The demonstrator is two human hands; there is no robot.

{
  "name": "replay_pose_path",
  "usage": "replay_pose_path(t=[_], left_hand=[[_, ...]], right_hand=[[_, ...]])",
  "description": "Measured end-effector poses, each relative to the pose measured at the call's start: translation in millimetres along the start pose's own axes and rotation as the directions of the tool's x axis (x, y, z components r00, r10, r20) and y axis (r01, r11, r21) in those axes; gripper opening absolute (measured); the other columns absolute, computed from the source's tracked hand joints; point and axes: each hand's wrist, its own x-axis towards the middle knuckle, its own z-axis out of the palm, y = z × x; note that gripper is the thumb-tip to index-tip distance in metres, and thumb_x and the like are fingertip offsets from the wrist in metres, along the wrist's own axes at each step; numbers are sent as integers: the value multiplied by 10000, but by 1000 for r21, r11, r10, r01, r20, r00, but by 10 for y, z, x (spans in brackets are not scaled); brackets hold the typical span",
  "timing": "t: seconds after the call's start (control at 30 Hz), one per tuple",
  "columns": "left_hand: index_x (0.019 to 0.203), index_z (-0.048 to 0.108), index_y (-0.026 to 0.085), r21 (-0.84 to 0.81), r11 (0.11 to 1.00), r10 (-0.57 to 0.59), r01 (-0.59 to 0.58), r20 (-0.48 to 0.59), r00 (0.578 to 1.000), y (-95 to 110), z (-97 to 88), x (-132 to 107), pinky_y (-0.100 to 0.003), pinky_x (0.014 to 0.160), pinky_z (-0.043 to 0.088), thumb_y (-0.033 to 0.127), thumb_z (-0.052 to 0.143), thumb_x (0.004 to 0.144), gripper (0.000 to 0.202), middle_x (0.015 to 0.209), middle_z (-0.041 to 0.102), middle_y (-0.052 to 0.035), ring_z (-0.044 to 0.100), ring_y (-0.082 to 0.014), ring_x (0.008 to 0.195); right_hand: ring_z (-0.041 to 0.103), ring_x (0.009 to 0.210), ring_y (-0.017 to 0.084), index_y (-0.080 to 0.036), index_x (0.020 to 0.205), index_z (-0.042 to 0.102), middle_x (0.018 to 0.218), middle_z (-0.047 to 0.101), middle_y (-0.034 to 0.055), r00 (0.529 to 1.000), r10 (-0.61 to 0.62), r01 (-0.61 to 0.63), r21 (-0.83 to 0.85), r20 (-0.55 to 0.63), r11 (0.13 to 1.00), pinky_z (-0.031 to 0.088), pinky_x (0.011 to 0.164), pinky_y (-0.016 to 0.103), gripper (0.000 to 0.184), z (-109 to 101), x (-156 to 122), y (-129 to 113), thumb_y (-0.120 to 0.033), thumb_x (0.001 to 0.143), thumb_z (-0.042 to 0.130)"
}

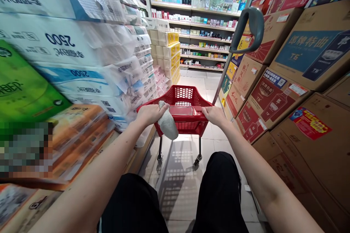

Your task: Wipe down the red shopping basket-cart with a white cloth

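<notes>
Ahead of me stands a red shopping cart [180, 128] with a perforated basket and thin dark legs on casters. Wrapped round the left end of its push bar, my left hand [153, 112] is closed, and a pale grey cloth [168, 125] hangs from its thumb side over the bar. At the bar's right end my right hand [214, 114] is closed too. A thin pole with a grey loop handle [259, 31] rises at a slant from the basket's right side. Mesh is what shows of the basket's inside; its bottom is mostly hidden.
Stacked packs of tissue paper [90, 47] line the left, with yellow-and-white packs [171, 54] farther on. Piled cardboard boxes [303, 54] border the right side closely. Shelves of small goods [203, 27] cross the far end. Pale floor tiles [183, 156] run between the stacks.
</notes>
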Motion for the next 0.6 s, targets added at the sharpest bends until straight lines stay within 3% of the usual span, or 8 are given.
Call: replay_pose_path(t=[0.13,0.27,0.33,0.43,0.5,0.6], left_hand=[[743,686,180,-9,1000,-20,20,-22,1000,39,19,-82,-379,733,465,733,42,897,862,866,743,-157,696,-323,908],[754,684,171,23,1000,-16,19,-122,992,65,104,-185,-384,735,457,698,65,922,830,820,727,-170,690,-322,891],[835,691,175,15,998,65,-63,-215,974,48,155,-248,-386,780,454,655,119,947,755,858,724,-157,681,-304,915],[1026,673,182,-2,960,265,-281,-326,907,-1,211,-338,-395,889,434,586,240,965,596,985,712,-135,648,-281,985],[1119,645,180,16,919,374,-394,-355,857,-35,237,-376,-409,942,416,559,313,959,529,1060,696,-132,620,-282,1024],[1182,625,168,52,883,451,-466,-366,814,-92,283,-391,-441,986,400,526,389,940,492,1141,670,-148,585,-301,1073]], right_hand=[[696,882,243,-201,991,695,952,743,99,992,129,-128,110,0,986,440,755,319,718,-3,21,-419,-585,1005,88],[696,927,251,-159,1049,674,992,738,141,988,156,-153,127,-16,980,454,809,340,657,23,60,-722,-537,1019,138],[695,928,246,-178,1045,679,991,740,125,987,157,-153,121,-27,981,454,811,336,602,33,63,-742,-510,1023,177],[698,889,247,-201,989,686,928,743,92,990,119,-113,89,-72,990,452,767,324,581,39,44,-654,-497,1022,187],[697,859,239,-207,963,683,896,742,80,991,91,-84,70,-96,994,442,738,310,568,36,27,-575,-478,1025,188],[693,850,226,-209,966,681,900,741,82,993,73,-68,51,-95,996,426,724,294,546,20,19,-489,-457,1028,199]])
